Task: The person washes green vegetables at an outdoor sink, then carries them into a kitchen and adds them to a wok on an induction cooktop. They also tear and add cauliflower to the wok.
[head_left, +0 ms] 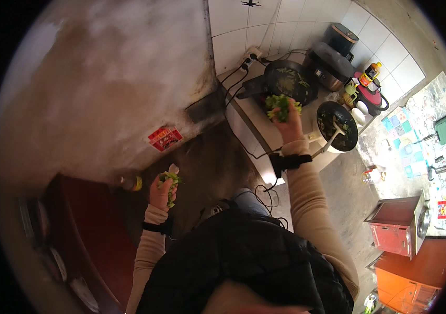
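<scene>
My left hand (158, 194), low at the middle left, is closed around a bunch of chopped leafy greens (172, 180). My right hand (291, 125) grips a second clump of greens (280, 107), raised over the front of a black pan (286, 76) that has some cooked greens and liquid in it. Just right of that hand sits another dark pan (327, 112) with greens and a white-handled turner (332, 137) resting in it. Both pans are on a pale counter (252, 131) against white tiles.
Cookers (327, 65), bottles (369, 73) and a pink-lidded pot (374, 102) crowd the counter's back right. Cords run from a socket (252, 57) and hang near my legs. A dark red cabinet (87, 225) stands at left, red and orange cabinets (390, 238) at lower right.
</scene>
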Demonstrator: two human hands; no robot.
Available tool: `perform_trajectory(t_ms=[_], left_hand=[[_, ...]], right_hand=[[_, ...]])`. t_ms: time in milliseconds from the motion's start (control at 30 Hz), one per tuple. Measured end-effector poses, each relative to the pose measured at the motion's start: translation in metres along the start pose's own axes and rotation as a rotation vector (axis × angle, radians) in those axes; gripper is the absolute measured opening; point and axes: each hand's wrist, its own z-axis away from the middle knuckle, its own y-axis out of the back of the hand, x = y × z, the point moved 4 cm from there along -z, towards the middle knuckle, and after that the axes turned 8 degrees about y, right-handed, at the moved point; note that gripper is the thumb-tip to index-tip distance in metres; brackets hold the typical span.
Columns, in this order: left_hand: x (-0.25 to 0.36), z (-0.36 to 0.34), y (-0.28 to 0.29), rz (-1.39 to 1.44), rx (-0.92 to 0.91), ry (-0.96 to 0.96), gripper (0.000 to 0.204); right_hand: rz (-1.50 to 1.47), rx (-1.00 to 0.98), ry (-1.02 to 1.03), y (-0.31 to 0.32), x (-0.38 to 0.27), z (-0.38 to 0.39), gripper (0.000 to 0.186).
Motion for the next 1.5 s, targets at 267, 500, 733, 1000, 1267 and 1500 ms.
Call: perform_trajectory(t_ms=[267,500,733,1000,1267,1500], left_hand=[[0.065,-0.122,-0.042,-0.035,-0.013,0.09,0.018],[0.126,-0.202,-0.096,-0.193,-0.137,0.109,0.017],[0.165,-0.249,-0.165,-0.194,-0.272,0.15,0.017],[0.185,-0.338,-0.254,-0.315,-0.48,0.098,0.02],[0.147,-0.464,-0.423,-0.625,-0.839,-0.027,0.033],[0.086,-0.503,-0.531,-1.172,-0.722,-0.057,0.084]], right_hand=[[0.317,0.407,0.35,0.048,-0.074,-0.181,0.016],[0.825,0.525,0.19,0.057,-0.094,-0.238,0.061],[1.693,0.28,0.95,0.018,-0.127,-0.261,0.045],[0.908,0.38,0.832,0.023,-0.104,-0.242,0.037],[-0.062,0.542,0.447,0.031,-0.011,-0.078,0.018],[-0.135,0.637,0.621,0.007,0.01,0.046,0.008]])
